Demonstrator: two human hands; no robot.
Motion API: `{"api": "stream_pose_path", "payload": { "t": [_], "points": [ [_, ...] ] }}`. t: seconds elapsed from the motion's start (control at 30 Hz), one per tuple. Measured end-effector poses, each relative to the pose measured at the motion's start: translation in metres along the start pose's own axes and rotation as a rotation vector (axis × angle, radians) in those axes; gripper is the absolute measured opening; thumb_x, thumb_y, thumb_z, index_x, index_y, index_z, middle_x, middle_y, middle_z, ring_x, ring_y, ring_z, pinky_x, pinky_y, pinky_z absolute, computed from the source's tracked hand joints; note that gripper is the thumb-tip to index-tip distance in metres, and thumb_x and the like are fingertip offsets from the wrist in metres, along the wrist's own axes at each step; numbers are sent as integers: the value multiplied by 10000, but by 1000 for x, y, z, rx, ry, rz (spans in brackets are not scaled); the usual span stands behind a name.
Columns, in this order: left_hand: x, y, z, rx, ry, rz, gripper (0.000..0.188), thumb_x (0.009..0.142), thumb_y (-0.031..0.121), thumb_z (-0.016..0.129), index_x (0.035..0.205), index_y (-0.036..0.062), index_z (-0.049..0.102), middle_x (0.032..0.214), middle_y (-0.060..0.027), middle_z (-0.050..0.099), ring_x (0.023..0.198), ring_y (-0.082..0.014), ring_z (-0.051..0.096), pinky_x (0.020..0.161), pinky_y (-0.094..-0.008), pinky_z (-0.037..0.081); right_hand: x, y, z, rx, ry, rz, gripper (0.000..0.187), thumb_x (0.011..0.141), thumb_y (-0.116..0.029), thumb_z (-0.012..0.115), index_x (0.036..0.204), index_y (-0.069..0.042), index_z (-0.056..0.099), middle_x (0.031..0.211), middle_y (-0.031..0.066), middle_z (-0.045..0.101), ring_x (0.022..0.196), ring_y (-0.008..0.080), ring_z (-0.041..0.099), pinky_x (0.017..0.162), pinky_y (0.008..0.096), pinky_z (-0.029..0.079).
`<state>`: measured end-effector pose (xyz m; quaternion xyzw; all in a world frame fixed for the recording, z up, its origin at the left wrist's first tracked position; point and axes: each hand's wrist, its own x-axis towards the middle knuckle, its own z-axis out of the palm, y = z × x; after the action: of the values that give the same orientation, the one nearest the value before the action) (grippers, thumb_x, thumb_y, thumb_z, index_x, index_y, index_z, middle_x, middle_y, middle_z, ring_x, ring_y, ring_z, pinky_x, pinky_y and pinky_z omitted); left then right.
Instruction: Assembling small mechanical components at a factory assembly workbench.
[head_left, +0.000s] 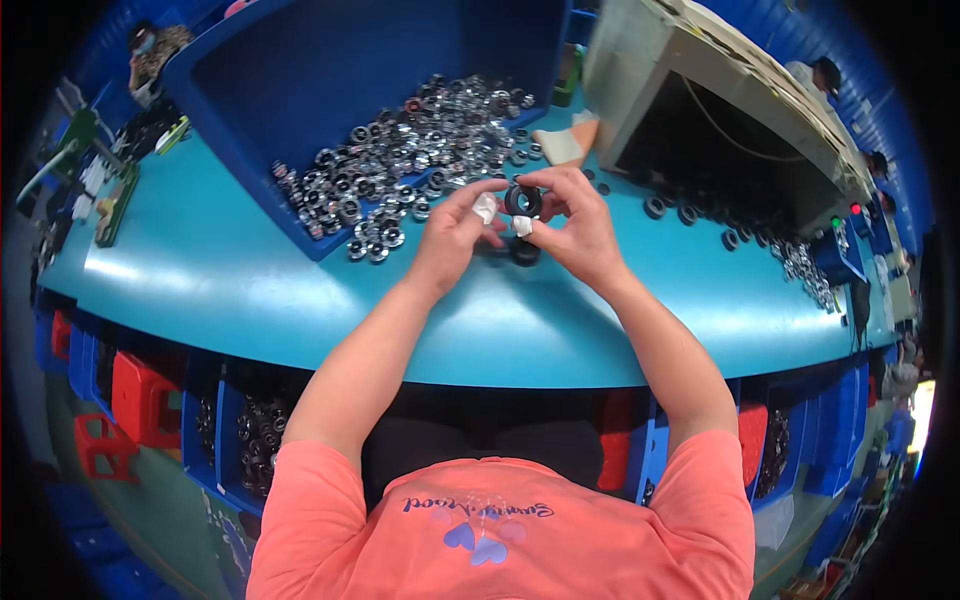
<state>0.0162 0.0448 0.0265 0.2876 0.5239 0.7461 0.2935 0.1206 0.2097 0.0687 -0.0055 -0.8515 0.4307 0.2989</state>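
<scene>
A small black ring point(515, 208), like a toy tyre, is held upright above the table. My right hand point(582, 228) grips it between thumb and curled index finger. Close on its left is my left hand point(447, 242), fingers curved and apart, the index fingertip at the ring's upper edge. Whether that fingertip touches it I cannot tell. White wrapping covers both thumb tips. Beneath my hands another black ring point(524, 254) lies on the turquoise table point(480, 340). A heap of shiny silver wheel hubs point(430, 135) spills from a blue bin toward my left hand.
The big blue bin point(215, 130) lies tipped at the back left. A pale box point(625, 75) with a dark opening stands back right, black rings point(688, 214) before it. More silver hubs point(800, 265) lie far right. Blue crates and red stools point(145, 400) sit below the table edge.
</scene>
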Motion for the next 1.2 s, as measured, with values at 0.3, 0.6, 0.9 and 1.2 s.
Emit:
{"api": "stream_pose_path", "payload": {
  "t": [0.3,0.6,0.9,1.2],
  "points": [
    [-1,4,-6,-439,-173,-59,457,1071,267,498,1437,-7,491,1256,-102,636,1092,-193,638,926,-353,545,1,-3,21,146,-4,30,395,778,-77,754,1170,-91,710,1095,57,637,788,146,620,728,287,537],
    [6,-1,-8,-482,-157,-109,438,1069,203,442,1440,-29,472,1272,-234,635,1017,-251,678,898,-371,575,2,71,-7,-422,-4,69,378,821,-78,703,1198,-102,714,1188,109,630,1078,315,563,973,408,472],
    [5,-1,-9,-495,-161,-127,445,1100,247,374,1429,-38,465,1253,-236,623,986,-242,668,874,-364,578,3,74,-3,-470,-85,159,372,816,-14,674,1181,-78,707,1111,131,624,1019,321,608,922,407,508],
    [7,-4,-9,-496,-165,-119,443,1095,265,387,1411,-31,483,1228,-224,637,994,-251,670,879,-371,576,5,44,-5,7,45,274,266,875,-88,727,1139,-50,719,1050,101,608,897,189,677,797,325,558]
  ]
}}
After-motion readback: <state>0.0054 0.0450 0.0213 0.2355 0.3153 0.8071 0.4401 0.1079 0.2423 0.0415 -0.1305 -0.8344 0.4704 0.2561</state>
